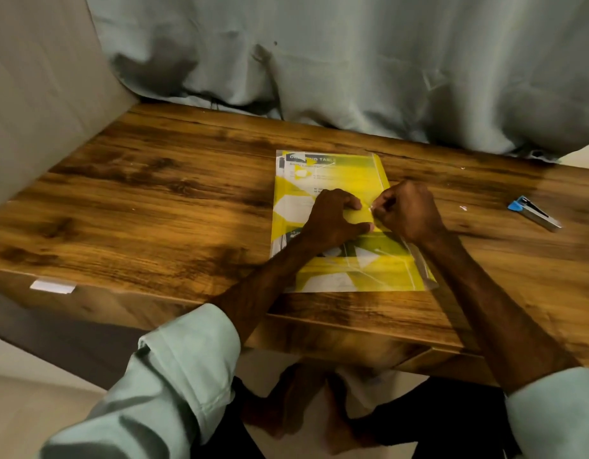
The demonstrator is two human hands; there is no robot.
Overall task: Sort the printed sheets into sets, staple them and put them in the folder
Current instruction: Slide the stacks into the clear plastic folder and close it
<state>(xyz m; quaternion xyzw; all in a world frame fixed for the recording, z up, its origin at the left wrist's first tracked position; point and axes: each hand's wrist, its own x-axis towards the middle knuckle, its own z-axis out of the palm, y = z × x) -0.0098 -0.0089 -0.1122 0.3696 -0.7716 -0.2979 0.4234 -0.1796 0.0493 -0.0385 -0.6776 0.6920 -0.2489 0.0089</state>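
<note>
A clear plastic folder (332, 173) lies on the wooden table (154, 200), and printed yellow, white and dark sheets show through it. My left hand (332, 217) presses down on the middle of the folder, fingers spread and bent. My right hand (409, 210) is curled at the folder's right edge, with its fingertips pinching a small clear closure there. A blue and silver stapler (534, 213) sits on the table far to the right, apart from both hands.
A grey curtain (352, 61) hangs along the back edge of the table. A beige wall (38, 94) stands on the left. A small white tag (53, 286) sticks to the table's front edge. Below the table are my legs and feet.
</note>
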